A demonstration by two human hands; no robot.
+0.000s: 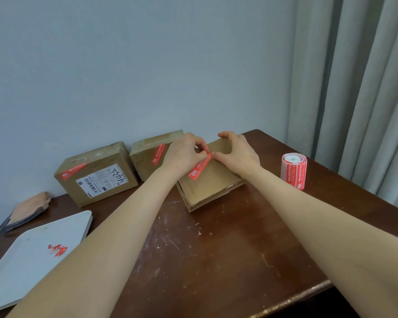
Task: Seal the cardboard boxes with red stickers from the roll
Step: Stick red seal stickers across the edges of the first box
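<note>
Left hand (184,154) and right hand (236,154) both pinch the far end of the red sticker (199,167), whose near end lies on the nearest cardboard box (213,184). Keep it taut, align it across the flap seam (not visible here), then press it down from the near end outward.

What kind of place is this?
Likely a home or small-office room used for packing, not a warehouse: a scratched wooden table against a plain wall, a grey curtain, taped cardboard boxes and a sticker roll.
</note>
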